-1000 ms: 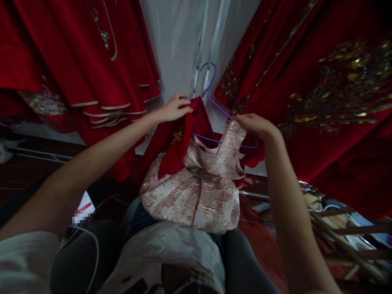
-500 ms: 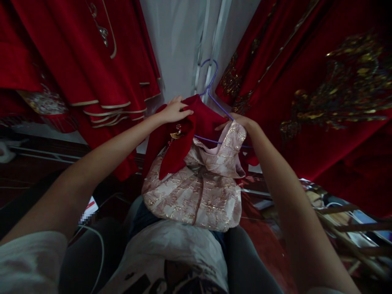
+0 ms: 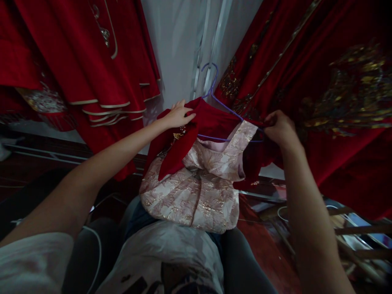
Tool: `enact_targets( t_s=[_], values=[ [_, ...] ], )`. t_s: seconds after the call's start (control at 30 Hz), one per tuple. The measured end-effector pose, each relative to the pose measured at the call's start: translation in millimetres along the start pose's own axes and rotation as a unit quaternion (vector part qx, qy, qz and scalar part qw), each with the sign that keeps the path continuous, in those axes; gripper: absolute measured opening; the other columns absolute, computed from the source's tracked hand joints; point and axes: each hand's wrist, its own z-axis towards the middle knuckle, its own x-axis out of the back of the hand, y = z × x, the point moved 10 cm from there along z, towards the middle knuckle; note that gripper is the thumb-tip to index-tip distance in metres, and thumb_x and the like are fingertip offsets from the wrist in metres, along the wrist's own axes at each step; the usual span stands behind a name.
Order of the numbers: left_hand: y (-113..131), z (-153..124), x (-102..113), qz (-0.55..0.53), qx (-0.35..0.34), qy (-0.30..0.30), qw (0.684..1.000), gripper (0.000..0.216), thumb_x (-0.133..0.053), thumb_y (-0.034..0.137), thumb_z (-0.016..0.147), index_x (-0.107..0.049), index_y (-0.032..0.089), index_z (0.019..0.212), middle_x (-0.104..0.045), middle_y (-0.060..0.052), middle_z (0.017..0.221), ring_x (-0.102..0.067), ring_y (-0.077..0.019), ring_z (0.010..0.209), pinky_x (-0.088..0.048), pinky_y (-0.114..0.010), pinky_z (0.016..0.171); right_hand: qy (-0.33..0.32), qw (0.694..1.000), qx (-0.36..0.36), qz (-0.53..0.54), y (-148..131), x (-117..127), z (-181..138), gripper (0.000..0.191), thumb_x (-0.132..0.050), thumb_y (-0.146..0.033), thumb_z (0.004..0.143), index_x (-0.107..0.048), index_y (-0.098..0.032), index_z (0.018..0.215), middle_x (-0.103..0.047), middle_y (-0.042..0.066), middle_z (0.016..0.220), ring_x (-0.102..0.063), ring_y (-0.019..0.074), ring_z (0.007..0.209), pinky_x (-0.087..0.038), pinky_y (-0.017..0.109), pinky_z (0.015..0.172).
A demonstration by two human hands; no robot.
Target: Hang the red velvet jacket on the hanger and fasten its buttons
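Observation:
A pale pink brocade dress [image 3: 190, 200] with gold threads lies over my lap on a purple wire hanger [image 3: 228, 107]. Over the same hanger sits a small red jacket [image 3: 182, 157] with a gold ornament on its front; it covers the dress's left strap, while the right strap shows. My left hand [image 3: 180, 116] grips the jacket's left shoulder, thumb on top. Out to the right, my right hand [image 3: 282, 128] pinches the jacket's right shoulder edge near the hanger's end and holds it stretched sideways. The hanger's hook points away from me.
Long red garments with pale trim [image 3: 107, 81] hang on the left. Another red garment with gold embroidery [image 3: 361, 98] hangs on the right. A pale wall panel [image 3: 171, 45] stands between them. A wooden rack [image 3: 364, 230] is at lower right, and a white cable [image 3: 99, 249] crosses near my left leg.
My right hand has moved right, from beside the dress strap out past the hanger's end, drawing the jacket's right side outward. The hanger and dress strap shifted slightly right. My left hand stayed nearly still.

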Motion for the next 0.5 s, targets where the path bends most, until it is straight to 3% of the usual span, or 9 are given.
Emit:
enact_targets(
  t_s=[0.1, 0.27, 0.4, 0.5],
  values=[
    [4.7, -2.9, -0.4, 0.018, -0.003, -0.011, 1.000, 0.039, -0.047, 0.046, 0.089, -0.068, 0.015, 0.099, -0.051, -0.016, 0.117, -0.045, -0.0356, 0.119, -0.034, -0.051, 0.101, 0.026, 0.999, 0.018, -0.041, -8.2, 7.7, 1.2, 0.030, -0.053, 0.001, 0.049, -0.055, -0.021, 0.069, -0.059, 0.005, 0.067, -0.046, 0.0148, 0.058, -0.036, 0.031, 0.062],
    [7.2, -6.6, -2.3, 0.062, 0.010, -0.036, 0.997, 0.041, -0.042, 0.045, 0.091, -0.066, 0.014, 0.105, -0.048, -0.016, 0.122, -0.043, -0.0350, 0.121, -0.032, -0.052, 0.102, 0.070, 0.988, -0.076, -0.113, 9.9, 9.3, 1.3, 0.018, -0.058, -0.009, 0.064, -0.064, -0.018, 0.078, -0.067, 0.008, 0.079, -0.052, 0.0141, 0.065, -0.036, 0.028, 0.066],
    [7.0, -8.1, -2.7, 0.081, 0.026, -0.030, 0.996, 0.041, -0.041, 0.044, 0.091, -0.066, 0.013, 0.105, -0.046, -0.017, 0.124, -0.043, -0.0364, 0.121, -0.032, -0.053, 0.101, -0.012, 0.989, -0.115, -0.097, 18.8, -3.2, -4.1, 0.021, -0.068, -0.017, 0.064, -0.065, -0.018, 0.084, -0.067, 0.007, 0.082, -0.052, 0.0130, 0.068, -0.037, 0.027, 0.067],
    [9.3, -9.8, -1.7, 0.086, 0.029, -0.012, 0.996, 0.039, -0.042, 0.043, 0.091, -0.066, 0.013, 0.101, -0.045, -0.017, 0.123, -0.042, -0.0369, 0.122, -0.031, -0.053, 0.102, -0.053, 0.990, -0.125, -0.047, 10.3, -2.4, -17.8, 0.026, -0.073, -0.022, 0.061, -0.062, -0.017, 0.084, -0.063, 0.004, 0.075, -0.052, 0.0119, 0.063, -0.038, 0.027, 0.064]
  ],
)
